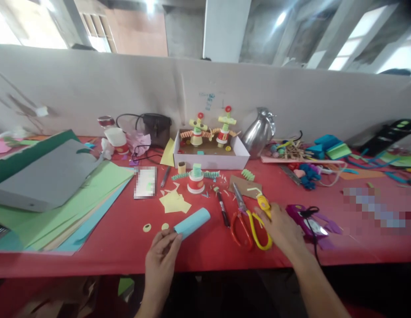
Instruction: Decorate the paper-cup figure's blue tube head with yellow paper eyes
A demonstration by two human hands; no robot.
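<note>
My left hand (162, 256) pinches the near end of a rolled light-blue paper tube (192, 222) that lies on the red table (205, 254). My right hand (282, 229) rests on the table with its fingers over the yellow handles of a pair of scissors (258, 229); whether it grips them I cannot tell. A red-handled pair of scissors (240, 216) lies just left of them. A black marker (222, 209) lies between the tube and the scissors. Yellow paper scraps (174, 202) and two small yellow discs (146, 228) lie beyond my left hand.
A white box (210, 157) holds two paper-cup figures; a third figure (195, 178) stands before it. Stacked coloured sheets (59, 198) lie at left. A steel jug (258, 131), a black bag (155, 128), a purple glue gun (305, 221) and craft clutter sit at right.
</note>
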